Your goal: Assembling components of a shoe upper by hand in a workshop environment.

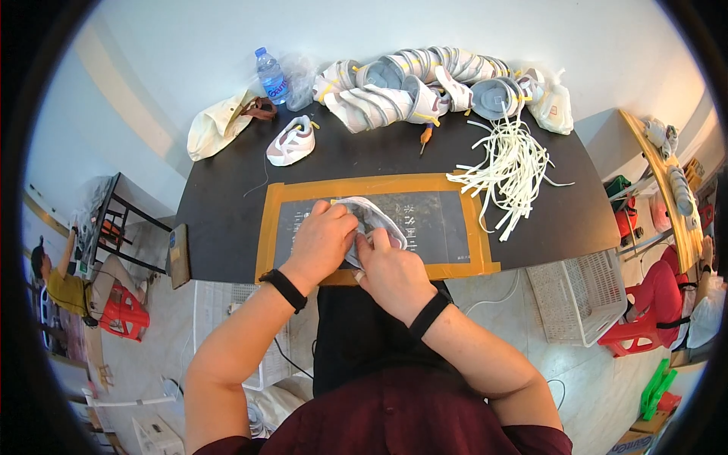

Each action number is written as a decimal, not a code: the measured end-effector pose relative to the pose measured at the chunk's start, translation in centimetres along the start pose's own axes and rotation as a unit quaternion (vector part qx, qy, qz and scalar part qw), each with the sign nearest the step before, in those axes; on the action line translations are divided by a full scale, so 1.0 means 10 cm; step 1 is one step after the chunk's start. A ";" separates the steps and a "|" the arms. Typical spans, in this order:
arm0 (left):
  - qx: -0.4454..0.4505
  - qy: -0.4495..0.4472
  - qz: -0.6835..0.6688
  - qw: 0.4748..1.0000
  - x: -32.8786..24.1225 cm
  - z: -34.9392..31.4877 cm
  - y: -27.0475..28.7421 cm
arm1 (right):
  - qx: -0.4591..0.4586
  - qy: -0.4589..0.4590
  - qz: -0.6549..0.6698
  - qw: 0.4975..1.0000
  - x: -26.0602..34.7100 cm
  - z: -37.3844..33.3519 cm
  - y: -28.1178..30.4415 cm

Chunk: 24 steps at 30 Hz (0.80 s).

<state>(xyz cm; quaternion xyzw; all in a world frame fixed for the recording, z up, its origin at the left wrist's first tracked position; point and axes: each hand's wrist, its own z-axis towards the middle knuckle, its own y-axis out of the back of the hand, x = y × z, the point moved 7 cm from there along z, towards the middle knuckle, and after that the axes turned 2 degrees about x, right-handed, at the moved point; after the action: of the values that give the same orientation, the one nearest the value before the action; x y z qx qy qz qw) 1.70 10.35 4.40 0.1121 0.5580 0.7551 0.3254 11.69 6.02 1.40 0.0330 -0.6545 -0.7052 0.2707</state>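
Both my hands work on a grey and white shoe upper (378, 214) over a dark board (440, 227) edged with brown tape. My left hand (322, 239) has its fingers closed on the upper's left edge. On the near right side, my right hand (396, 271) grips the upper with curled fingers, partly reaching inside it. The hands hide much of the upper. Beyond the board, a white and mauve shoe upper (291, 142) stands alone with a thread trailing from it.
Nested shoe uppers (371, 106) line the table's back. White strips (512, 163) lie in a heap at right; an orange-handled tool (426, 137) lies behind the board. A water bottle (271, 76) and cream bag (220, 129) stand back left. A white crate (576, 296) sits below right.
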 end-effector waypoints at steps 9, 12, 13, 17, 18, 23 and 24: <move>0.164 -0.005 0.066 0.984 0.02 0.11 -0.07 | -0.053 0.022 0.007 0.998 0.00 -0.02 0.07; 0.153 -0.014 0.080 0.985 0.00 0.11 -0.09 | -0.054 0.022 0.006 0.998 0.00 -0.03 0.07; 0.153 -0.015 0.079 0.985 0.01 0.11 -0.11 | -0.055 0.020 0.006 0.998 0.00 -0.04 0.07; 0.096 -0.019 0.045 0.994 0.16 0.07 -0.12 | -0.069 0.027 0.026 0.997 0.00 -0.04 0.08; 0.076 -0.010 0.032 0.997 0.16 0.08 -0.08 | -0.085 0.034 0.035 0.995 0.01 -0.05 0.09; 0.115 -0.036 0.043 0.992 0.03 0.11 -0.05 | -0.023 -0.001 0.009 1.000 -0.02 0.03 0.02; 0.144 -0.051 0.065 0.986 0.02 0.11 -0.09 | -0.020 -0.006 -0.005 1.000 0.00 0.04 0.01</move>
<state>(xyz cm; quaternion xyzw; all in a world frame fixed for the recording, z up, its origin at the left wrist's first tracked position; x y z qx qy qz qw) 2.48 11.44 3.94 0.2324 0.6348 0.6800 0.2839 11.59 6.39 1.58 0.0268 -0.6417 -0.7195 0.2644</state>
